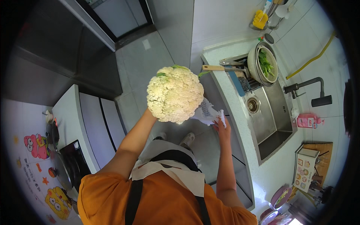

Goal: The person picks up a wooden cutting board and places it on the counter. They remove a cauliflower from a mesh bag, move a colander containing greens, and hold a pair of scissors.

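A large white cauliflower head (174,94) with bits of green leaf is held up in front of me, florets towards the camera. My left hand (152,113) holds it from beneath; only the wrist area shows, the fingers being hidden behind the head. In my right hand (223,127) is a white foam mesh sleeve (206,112), gripped by its end. The sleeve's other end passes out of sight behind the cauliflower, and I cannot tell whether it still touches it.
At right, a counter (270,180) holds a steel sink (268,112) with a faucet (306,84). A colander (253,66) of greens and a wooden-handled knife (215,68) lie at its far end; the handle overhangs the edge. Left stand a counter (69,109) and a dark refrigerator (70,47).
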